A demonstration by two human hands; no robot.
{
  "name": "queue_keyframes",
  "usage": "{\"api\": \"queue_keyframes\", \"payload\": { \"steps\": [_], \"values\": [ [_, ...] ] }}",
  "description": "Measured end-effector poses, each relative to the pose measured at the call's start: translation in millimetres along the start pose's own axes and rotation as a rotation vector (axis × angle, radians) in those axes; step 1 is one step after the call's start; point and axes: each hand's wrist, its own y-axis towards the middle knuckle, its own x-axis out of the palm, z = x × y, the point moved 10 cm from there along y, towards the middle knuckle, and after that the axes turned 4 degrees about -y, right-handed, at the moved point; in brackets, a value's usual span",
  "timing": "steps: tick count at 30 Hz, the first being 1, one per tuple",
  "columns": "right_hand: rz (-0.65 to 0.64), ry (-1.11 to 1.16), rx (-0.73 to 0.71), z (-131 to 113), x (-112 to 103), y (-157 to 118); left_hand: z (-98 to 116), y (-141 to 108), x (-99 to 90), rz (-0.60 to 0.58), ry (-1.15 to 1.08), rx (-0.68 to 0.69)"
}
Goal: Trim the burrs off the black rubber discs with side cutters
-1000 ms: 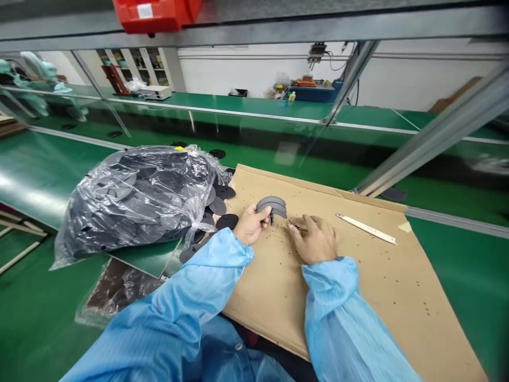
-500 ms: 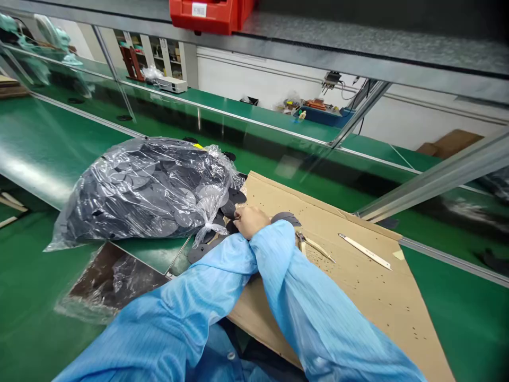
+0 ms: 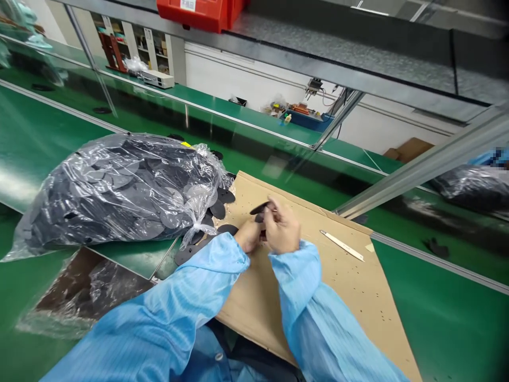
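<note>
My left hand (image 3: 248, 236) and my right hand (image 3: 283, 229) meet above the cardboard sheet (image 3: 350, 281). Between them is a thin dark grey disc (image 3: 260, 207), tilted, with its right edge at the fingers of my right hand. The fingers of my left hand are curled under a second dark edge; whether it is the same piece I cannot tell. Loose dark discs (image 3: 218, 209) lie left of my hands, beside the knotted neck of a clear plastic bag (image 3: 119, 185) full of similar discs. The pliers are hidden from view.
A white-handled slim tool (image 3: 342, 245) lies on the cardboard among tiny dark specks. An open brown box (image 3: 79, 286) with clear plastic stands at lower left. A metal shelf (image 3: 302, 58) with a red bin (image 3: 199, 15) runs overhead; a slanted metal post (image 3: 397, 164) stands at right.
My crossed forearms have come apart, and my right hand has moved right, away from the loose discs. A dark disc now shows between my hands. The pliers have gone out of sight.
</note>
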Motion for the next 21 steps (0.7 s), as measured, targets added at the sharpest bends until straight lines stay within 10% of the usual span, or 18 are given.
{"api": "queue_keyframes", "payload": {
  "steps": [8,21],
  "values": [
    [0.258,0.064,0.017,74.7,-46.8,-56.9,-4.3,-18.7,7.4,0.018,0.162,-0.120],
    [0.138,0.148,0.073,77.9,-39.6,-59.1,3.4,-22.8,10.1,0.014,0.305,0.044]
  ]
}}
